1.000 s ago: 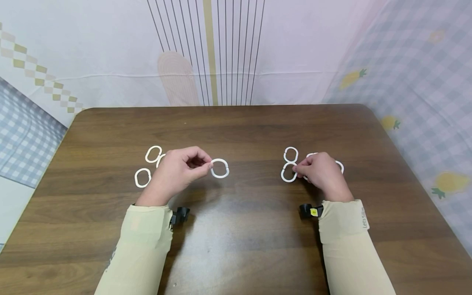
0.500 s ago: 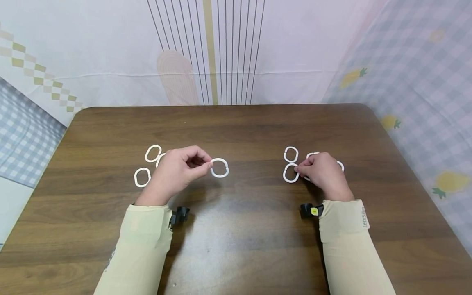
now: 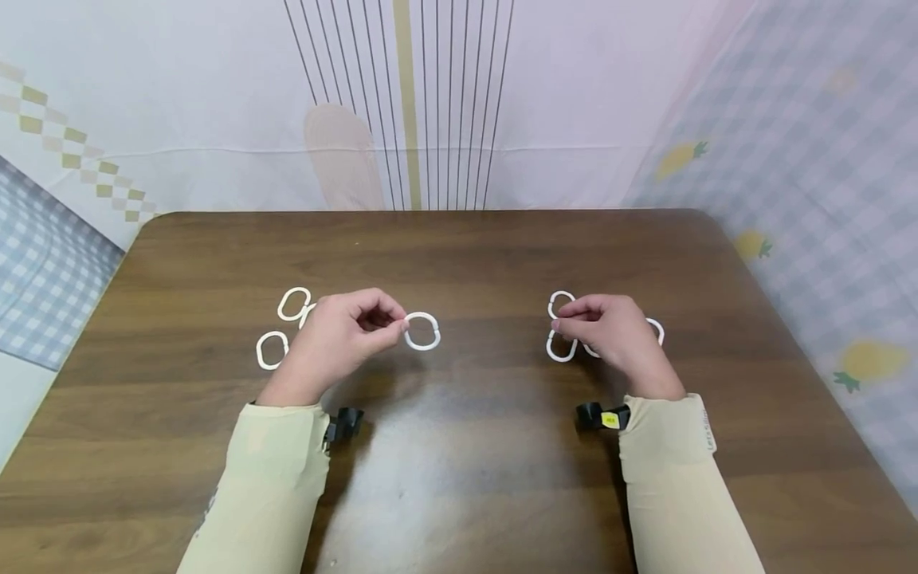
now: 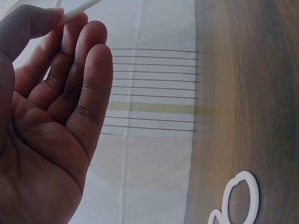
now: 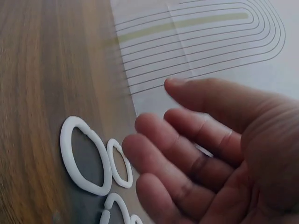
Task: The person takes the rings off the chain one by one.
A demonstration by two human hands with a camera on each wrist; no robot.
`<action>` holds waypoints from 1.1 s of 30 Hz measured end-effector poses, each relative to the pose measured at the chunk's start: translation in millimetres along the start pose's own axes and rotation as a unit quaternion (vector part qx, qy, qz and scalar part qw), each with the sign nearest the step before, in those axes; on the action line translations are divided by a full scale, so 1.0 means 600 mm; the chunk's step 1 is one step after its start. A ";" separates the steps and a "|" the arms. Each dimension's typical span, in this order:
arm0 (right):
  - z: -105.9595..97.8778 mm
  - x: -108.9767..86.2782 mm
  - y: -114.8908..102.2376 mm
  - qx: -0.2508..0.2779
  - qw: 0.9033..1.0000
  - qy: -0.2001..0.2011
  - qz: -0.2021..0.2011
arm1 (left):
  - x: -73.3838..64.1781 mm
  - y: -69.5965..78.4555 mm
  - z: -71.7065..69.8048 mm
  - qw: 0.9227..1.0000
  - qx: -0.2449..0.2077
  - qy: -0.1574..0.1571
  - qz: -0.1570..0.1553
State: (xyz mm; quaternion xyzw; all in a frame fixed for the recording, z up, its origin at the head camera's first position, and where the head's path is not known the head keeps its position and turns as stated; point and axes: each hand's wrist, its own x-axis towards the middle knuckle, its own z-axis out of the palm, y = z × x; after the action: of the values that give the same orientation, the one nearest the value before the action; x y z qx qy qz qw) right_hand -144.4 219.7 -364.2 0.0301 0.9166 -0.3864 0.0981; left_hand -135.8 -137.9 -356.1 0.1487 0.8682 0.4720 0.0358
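Note:
My left hand (image 3: 333, 339) pinches a white oval plastic ring (image 3: 423, 347), like a shower curtain ring, between thumb and fingertips, held up off the table. In the left wrist view, only part of this ring (image 4: 81, 10) shows at the top. My right hand (image 3: 620, 335) hovers over a group of similar rings. In the right wrist view its thumb stands apart from loosely bent fingers, and no ring is between them. Under its fingertips lie a nearer ring (image 3: 561, 359) and a farther ring (image 3: 562, 293); the hand partly hides others.
On the left of the brown table (image 3: 459, 478), several more white rings lie beside my left hand, including a near ring (image 3: 260, 351) and a far ring (image 3: 280, 307). A patterned cloth (image 3: 574, 96) hangs behind the table's back edge.
My right hand first nudges the near ring slightly right, then leaves it and shifts left and upward over the pair. My left hand keeps its ring in nearly the same place.

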 end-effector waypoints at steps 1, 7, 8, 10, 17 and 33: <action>0.001 -0.001 -0.001 0.006 1.000 -0.001 -0.008 | 0.000 0.000 0.000 1.000 0.000 0.000 0.002; 0.008 0.002 -0.008 0.084 0.995 -0.024 -0.058 | 0.003 -0.001 0.000 1.000 0.001 0.010 0.009; 0.010 0.002 -0.010 0.099 0.992 -0.028 -0.066 | 0.004 -0.002 -0.001 1.000 0.001 0.012 0.009; 0.014 0.002 -0.012 0.118 0.989 -0.035 -0.080 | 0.005 -0.003 -0.002 1.000 -0.002 0.014 0.010; 0.024 -0.003 -0.023 0.137 0.983 -0.057 -0.110 | 0.006 -0.006 -0.008 1.000 0.005 0.026 0.001; 0.043 -0.011 -0.049 0.169 0.973 -0.066 -0.145 | -0.001 -0.041 -0.067 0.991 0.057 0.092 -0.082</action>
State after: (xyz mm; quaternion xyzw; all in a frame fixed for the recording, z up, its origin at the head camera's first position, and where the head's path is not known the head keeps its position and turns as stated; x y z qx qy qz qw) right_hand -137.9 181.2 -359.8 -0.1129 0.8241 -0.5469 0.0945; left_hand -149.1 -183.0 -354.7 0.0342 0.9027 0.4287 -0.0144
